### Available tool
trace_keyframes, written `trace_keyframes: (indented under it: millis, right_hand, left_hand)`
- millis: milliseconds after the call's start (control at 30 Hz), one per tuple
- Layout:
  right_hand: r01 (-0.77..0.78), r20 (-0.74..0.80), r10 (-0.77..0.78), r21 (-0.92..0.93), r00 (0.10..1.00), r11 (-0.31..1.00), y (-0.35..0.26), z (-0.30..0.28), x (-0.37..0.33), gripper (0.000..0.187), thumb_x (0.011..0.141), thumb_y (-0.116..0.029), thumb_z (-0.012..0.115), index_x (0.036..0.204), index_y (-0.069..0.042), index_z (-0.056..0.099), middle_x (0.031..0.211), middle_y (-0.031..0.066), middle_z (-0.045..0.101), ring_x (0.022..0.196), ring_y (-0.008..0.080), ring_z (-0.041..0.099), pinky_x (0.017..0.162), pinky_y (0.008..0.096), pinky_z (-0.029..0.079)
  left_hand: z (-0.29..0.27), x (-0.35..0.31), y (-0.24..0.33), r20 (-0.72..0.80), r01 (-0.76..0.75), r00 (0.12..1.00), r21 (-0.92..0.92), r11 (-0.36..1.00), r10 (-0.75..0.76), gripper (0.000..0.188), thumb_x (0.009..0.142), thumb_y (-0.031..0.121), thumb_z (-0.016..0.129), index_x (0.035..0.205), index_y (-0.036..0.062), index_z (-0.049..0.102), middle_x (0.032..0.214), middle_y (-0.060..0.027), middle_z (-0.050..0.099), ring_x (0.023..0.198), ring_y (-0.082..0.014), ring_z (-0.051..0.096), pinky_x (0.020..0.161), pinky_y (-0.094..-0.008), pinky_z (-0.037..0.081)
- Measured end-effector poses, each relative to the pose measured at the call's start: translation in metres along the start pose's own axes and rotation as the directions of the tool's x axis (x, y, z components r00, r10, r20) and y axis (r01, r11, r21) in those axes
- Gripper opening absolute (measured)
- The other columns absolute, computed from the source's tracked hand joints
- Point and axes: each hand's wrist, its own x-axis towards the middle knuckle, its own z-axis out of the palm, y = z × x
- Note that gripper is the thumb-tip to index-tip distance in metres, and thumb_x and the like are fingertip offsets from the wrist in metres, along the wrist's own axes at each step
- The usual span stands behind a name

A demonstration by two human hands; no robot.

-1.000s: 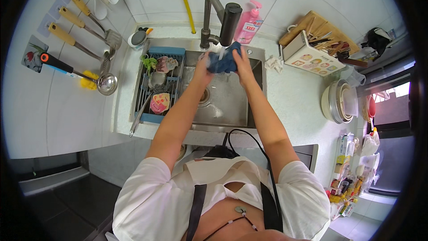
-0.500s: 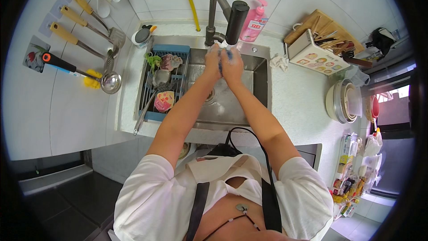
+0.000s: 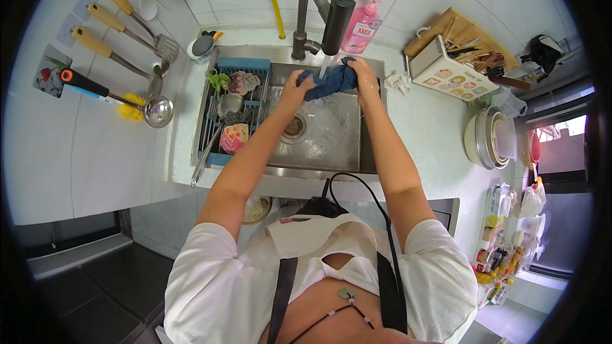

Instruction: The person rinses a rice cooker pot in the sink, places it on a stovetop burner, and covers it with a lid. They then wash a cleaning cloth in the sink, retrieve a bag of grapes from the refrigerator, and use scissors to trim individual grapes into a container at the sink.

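Left hand [image 3: 293,93] and right hand [image 3: 365,80] grip blue cloth [image 3: 333,83] beneath faucet [image 3: 338,24]; fingertips partly hidden, hard to make out.

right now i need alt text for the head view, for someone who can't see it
A person's left hand and right hand hold a dark blue cloth under a running faucet, over a metal sink. A blue rack sits at the sink's left; a pink pump bottle stands beside the faucet.

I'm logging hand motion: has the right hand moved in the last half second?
Yes: the right hand has moved rightward, judged against the faucet.
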Motion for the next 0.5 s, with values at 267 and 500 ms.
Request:
trace_keyframes:
  millis: [267,500]
  right_hand:
    - [-0.131,-0.045,0.129,-0.032,0.991,0.991,-0.028,-0.038,-0.002,0.015,0.077,-0.015,0.053,0.091,-0.012,0.059,0.074,-0.005,0.053,0.063,0.0069,0.043,0.058,0.0197,0.032]
    - [0.01,0.032,-0.002,-0.258,0.999,0.966,-0.012,-0.053,0.013,0.008,0.083,-0.017,0.051,0.088,-0.016,0.057,0.068,-0.0088,0.047,0.062,0.0021,0.041,0.059,0.0189,0.035]
  left_hand:
    - [-0.045,0.038,-0.033,-0.123,-0.328,0.872,0.572,0.752,0.474,0.036,0.085,0.03,0.042,0.105,0.0038,0.055,0.099,-0.0228,0.052,0.1,-0.0331,0.046,0.089,-0.0353,0.035]
    - [-0.054,0.046,-0.015,-0.267,-0.075,0.952,0.265,0.961,0.148,0.045,0.086,0.04,0.042,0.073,-0.0012,0.055,0.061,-0.0103,0.054,0.056,-0.0199,0.047,0.057,-0.0328,0.037]
